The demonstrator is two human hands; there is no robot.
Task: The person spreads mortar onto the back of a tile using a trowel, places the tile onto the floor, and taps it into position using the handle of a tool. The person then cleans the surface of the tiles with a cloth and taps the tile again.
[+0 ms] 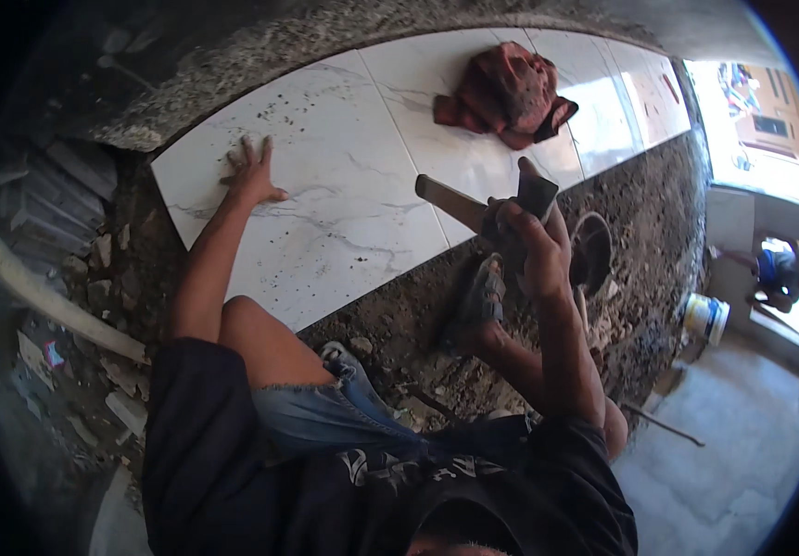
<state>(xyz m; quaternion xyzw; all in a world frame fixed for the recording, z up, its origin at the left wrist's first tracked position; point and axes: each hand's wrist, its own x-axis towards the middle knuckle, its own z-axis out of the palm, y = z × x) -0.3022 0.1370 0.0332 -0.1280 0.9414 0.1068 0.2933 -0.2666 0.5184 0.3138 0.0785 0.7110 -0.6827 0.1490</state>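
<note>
My left hand (251, 173) lies with spread fingers on a large white marble-patterned floor tile (325, 222), which has grit scattered over it. In my right hand (537, 250) is a mallet (452, 204), gripped close to its dark, blocky head. The pale handle juts out to the left, above the tile's near right corner. My fingers hide where head and handle meet. Beyond that hand, a crumpled reddish-brown cloth (508, 93) rests on the neighbouring tile.
Rough soil (636, 232) with rubble borders the tiles on the near and right sides. A dark round bowl (591, 250) sits by my right forearm. A pale pipe (47, 296) curves along the left. Farther right are a white bucket (705, 317) and another person (782, 273).
</note>
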